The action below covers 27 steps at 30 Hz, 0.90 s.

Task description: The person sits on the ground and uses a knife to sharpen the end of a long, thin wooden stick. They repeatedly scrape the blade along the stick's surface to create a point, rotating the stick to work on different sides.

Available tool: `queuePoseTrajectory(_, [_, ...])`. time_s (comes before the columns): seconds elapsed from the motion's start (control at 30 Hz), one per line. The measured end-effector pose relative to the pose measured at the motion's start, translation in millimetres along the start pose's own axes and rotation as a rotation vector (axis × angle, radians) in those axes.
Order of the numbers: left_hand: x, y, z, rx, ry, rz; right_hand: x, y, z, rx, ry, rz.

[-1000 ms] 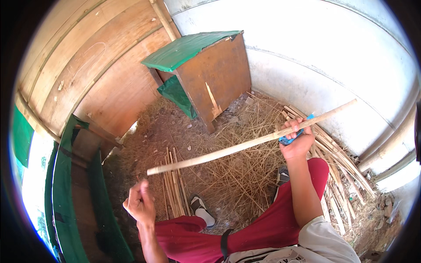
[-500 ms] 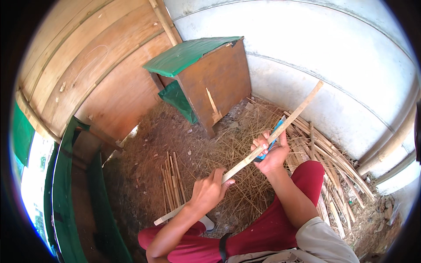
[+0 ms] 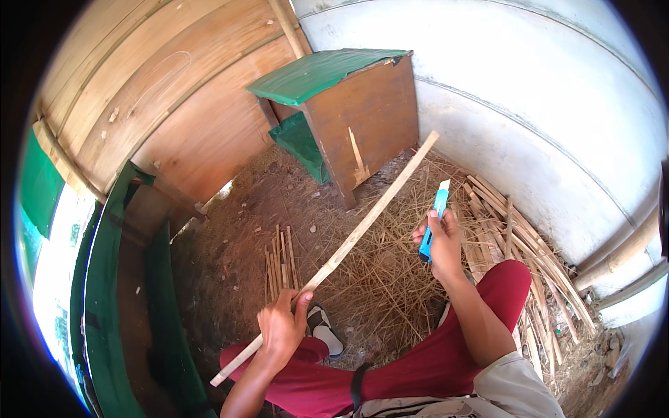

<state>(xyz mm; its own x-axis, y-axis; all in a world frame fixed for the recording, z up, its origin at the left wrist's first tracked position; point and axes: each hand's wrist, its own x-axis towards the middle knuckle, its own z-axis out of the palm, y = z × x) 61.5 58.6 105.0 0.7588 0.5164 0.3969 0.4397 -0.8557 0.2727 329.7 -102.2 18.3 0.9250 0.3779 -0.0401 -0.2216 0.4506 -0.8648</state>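
Observation:
A long, pale bamboo strip slants up and away from my lap, its far end in the air before the wooden cabinet. My left hand is closed round its lower part, and a short end sticks out below toward my left knee. In my right hand is a blue utility knife, its blade out and pointing away from me. The knife and the strip are apart. Thin shavings and straw lie on the ground beneath both hands.
Split bamboo strips are piled at the right along the white wall. A smaller bundle of sticks lies beyond my left hand. The brown cabinet with a green cover stands ahead. Green-covered boards line the left side.
My right hand has come off the strip and moved right and toward me with the knife. My left hand has shifted left and nearer, tilting the strip more steeply.

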Motion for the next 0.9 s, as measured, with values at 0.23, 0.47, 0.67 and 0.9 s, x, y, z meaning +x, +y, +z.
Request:
queuePoseTrajectory(0.23, [-58, -27, 12, -0.372, -0.168, -0.367, -37, -2, 22, -0.809, -0.407, -0.22])
queuePoseTrajectory(0.47, [-76, -44, 35, -0.932, -0.512, -0.645, -37, -18, 41, -1.0, -0.618, -0.428])
queuePoseTrajectory(0.67, [-59, -33, 40, -1.262, -0.683, -0.859, -37, 30, 34, -1.057, -0.521, -0.241])
queuePoseTrajectory(0.9, [-56, -24, 55, -1.301, -0.653, -0.912, -41, 60, 21, -0.998, -0.701, -0.431])
